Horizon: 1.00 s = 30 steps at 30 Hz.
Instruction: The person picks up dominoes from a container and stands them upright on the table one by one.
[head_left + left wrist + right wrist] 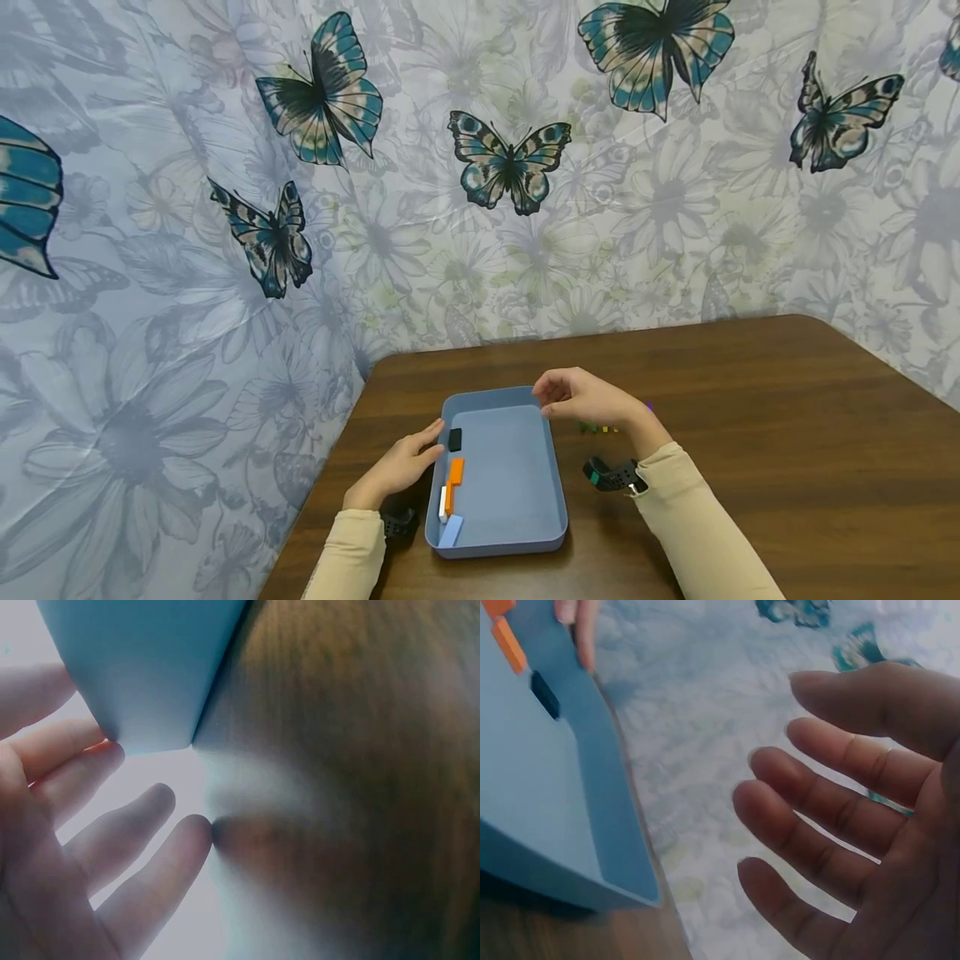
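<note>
Twice checked for grip: holding tray (506, 483) by left side with left hand (401, 467); slack, empty at right hand (588, 397) near far-right corner. Noted blocks (457, 471) inside, left.

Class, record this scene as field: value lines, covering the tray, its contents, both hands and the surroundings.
Tray: blue, resting on a brown table
Contents: black block, orange pieces, white piece, light-blue piece, all along the left side
Left hand: touching the tray's left wall
Right hand: near the tray's far right corner, holding nothing
Right of tray: coloured bits, too small to identify
Background: butterfly-patterned wall covering
</note>
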Tool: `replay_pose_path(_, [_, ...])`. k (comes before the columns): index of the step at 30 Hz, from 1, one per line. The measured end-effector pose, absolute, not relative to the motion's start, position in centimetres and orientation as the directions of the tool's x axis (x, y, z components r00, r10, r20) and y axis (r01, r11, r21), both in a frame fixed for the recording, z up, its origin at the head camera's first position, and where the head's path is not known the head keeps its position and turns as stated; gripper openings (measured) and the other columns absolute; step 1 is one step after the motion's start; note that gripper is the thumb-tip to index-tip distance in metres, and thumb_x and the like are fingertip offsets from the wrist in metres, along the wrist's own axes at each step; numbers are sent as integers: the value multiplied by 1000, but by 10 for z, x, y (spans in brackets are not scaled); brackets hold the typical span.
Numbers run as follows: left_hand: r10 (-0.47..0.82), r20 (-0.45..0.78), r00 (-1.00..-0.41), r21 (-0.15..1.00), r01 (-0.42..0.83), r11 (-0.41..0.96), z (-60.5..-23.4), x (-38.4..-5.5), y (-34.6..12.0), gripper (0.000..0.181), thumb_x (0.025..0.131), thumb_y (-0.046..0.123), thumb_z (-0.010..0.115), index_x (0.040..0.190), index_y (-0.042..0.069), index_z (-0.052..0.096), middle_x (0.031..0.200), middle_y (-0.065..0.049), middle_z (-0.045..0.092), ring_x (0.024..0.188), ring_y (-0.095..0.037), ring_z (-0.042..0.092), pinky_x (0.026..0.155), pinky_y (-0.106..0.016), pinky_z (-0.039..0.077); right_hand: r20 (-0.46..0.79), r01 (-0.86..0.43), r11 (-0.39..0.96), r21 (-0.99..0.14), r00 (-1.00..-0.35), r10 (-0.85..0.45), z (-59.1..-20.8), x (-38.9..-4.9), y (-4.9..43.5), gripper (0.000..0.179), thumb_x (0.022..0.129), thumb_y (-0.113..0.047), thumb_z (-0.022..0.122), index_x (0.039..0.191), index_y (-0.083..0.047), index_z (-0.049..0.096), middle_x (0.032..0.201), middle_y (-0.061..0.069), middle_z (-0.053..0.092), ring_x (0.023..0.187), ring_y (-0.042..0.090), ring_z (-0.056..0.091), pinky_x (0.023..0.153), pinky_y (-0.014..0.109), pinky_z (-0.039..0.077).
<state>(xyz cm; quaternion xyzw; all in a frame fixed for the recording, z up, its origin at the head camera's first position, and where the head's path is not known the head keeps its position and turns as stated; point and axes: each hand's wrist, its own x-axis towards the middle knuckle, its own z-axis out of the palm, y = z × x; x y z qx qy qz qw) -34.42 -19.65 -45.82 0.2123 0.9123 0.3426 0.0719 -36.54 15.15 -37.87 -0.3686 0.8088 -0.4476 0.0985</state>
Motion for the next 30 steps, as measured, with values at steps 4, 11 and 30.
replay_pose_path(4, [442, 10, -897, 658, 339, 672, -460, -346, -195, 56, 94, 34, 40, 142, 11, 22, 149, -3, 17, 135, -25, 17, 105, -50, 23, 142, -538, 337, -773, -664, -734, -377, -367, 136, 21, 83, -19, 63, 102, -16, 58, 95, 3, 58, 85, 17, 58, 74, 30, 50])
replay_pose_path(11, [433, 19, -901, 642, 343, 685, -459, -347, -198, 55, 94, 35, 40, 142, 12, 22, 148, -3, 17, 135, -24, 19, 105, -49, 23, 83, -589, 379, -714, -608, -789, -371, -373, 101, 20, 81, -21, 65, 100, -23, 59, 93, -5, 60, 84, 13, 57, 72, 27, 50])
replay_pose_path(30, [417, 12, -909, 651, 324, 686, -461, -349, -198, 52, 94, 31, 41, 141, 15, 25, 148, -3, 20, 134, -25, 21, 104, -51, 24, -115, -581, 484, -654, -556, -823, -397, -380, 38, 27, 78, -9, 66, 101, -21, 60, 100, 0, 60, 91, 11, 55, 72, 19, 48])
